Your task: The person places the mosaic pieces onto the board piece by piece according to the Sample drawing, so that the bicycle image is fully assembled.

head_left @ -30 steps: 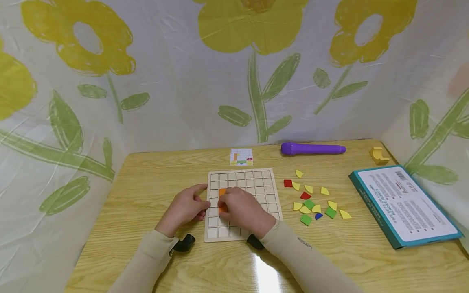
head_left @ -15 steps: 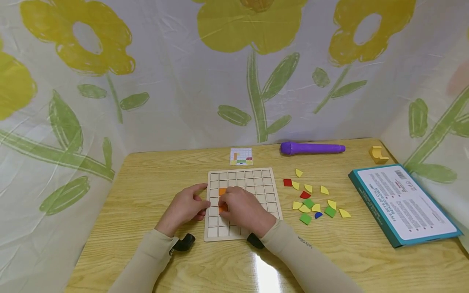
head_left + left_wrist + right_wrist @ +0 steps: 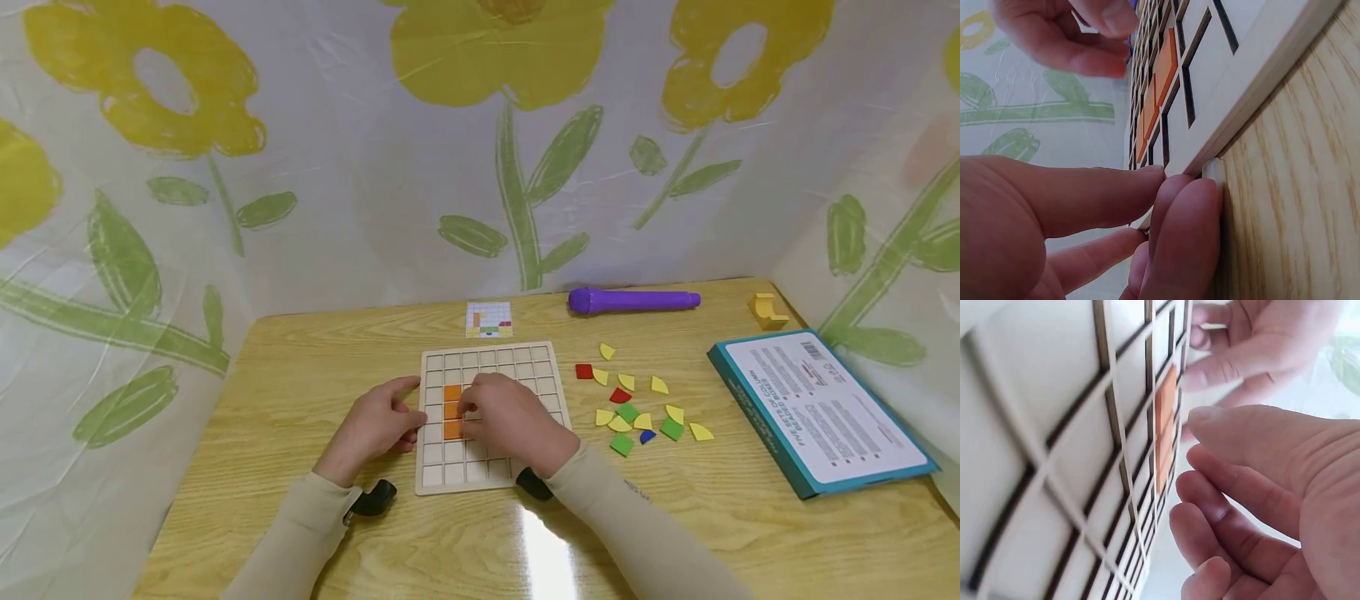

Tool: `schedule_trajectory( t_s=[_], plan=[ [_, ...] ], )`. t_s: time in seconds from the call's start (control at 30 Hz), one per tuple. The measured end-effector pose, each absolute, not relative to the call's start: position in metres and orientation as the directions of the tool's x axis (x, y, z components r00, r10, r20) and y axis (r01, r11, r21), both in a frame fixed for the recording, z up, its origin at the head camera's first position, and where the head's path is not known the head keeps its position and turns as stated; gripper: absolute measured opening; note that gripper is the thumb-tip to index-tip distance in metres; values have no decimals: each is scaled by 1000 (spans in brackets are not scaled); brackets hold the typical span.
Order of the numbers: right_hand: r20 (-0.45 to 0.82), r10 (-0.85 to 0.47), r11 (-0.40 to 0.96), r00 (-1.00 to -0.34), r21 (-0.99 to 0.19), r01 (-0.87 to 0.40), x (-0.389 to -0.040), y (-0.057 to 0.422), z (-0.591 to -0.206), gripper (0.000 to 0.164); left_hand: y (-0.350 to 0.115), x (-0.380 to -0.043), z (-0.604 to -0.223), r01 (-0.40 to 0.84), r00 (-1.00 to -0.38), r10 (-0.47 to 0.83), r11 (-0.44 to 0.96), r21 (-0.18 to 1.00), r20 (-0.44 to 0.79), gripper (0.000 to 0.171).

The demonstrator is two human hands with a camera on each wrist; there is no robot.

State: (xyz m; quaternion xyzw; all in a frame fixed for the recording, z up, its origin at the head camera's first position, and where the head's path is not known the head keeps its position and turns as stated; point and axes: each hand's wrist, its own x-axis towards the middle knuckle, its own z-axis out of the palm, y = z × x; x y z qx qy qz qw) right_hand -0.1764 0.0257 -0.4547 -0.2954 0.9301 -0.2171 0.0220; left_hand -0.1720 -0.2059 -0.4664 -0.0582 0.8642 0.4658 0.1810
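Observation:
My left hand (image 3: 373, 427) pinches the left edge of a wooden grid board (image 3: 542, 353). In the left wrist view, the thumb lies on top of the rim and fingers press the edge from the side and below. Three orange square tiles (image 3: 452, 392) sit in a column of the board's cells, second from the left. Just to their right, above the board, my right hand (image 3: 519, 418) hovers with loosely bent fingers. The right wrist view shows nothing between its thumb and fingertips (image 3: 1200, 419). Its wrist and palm hide part of the board's lower right.
Loose yellow quarter-circles (image 3: 658, 384), green squares (image 3: 621, 445), red pieces (image 3: 584, 372) and a blue piece (image 3: 647, 437) lie right of the board. Behind it are a printed pattern card (image 3: 489, 320) and a purple microphone (image 3: 634, 301). A teal-edged box (image 3: 825, 408) and yellow holder (image 3: 768, 312) stand right.
My right hand has lifted off the orange tiles and shifted slightly right, uncovering all three. The left hand keeps its place at the board's edge. The head view has turned slightly.

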Motion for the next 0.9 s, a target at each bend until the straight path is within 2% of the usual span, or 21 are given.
schedule_trajectory(
  t_s=[0.17, 0.47, 0.67, 0.9],
  plan=[
    [70, -518, 737, -852, -469, -487, -177, 54, -450, 16, -206, -172, -467, -271, -927, 71, 549, 791, -367, 70],
    [135, -419, 794, -898, -425, -435, -185, 143, -445, 21, -207, -172, -468, -260, -929, 83, 544, 797, -360, 70],
    [75, -296, 842, -952, -451, -297, -185, 199, -446, 25, -207, -170, -466, -259, -929, 85, 542, 799, -359, 70],
    [-3, -177, 867, -984, -473, -155, -184, 237, -447, 32, -207, -171, -466, -261, -930, 79, 545, 797, -359, 70]
  ],
)
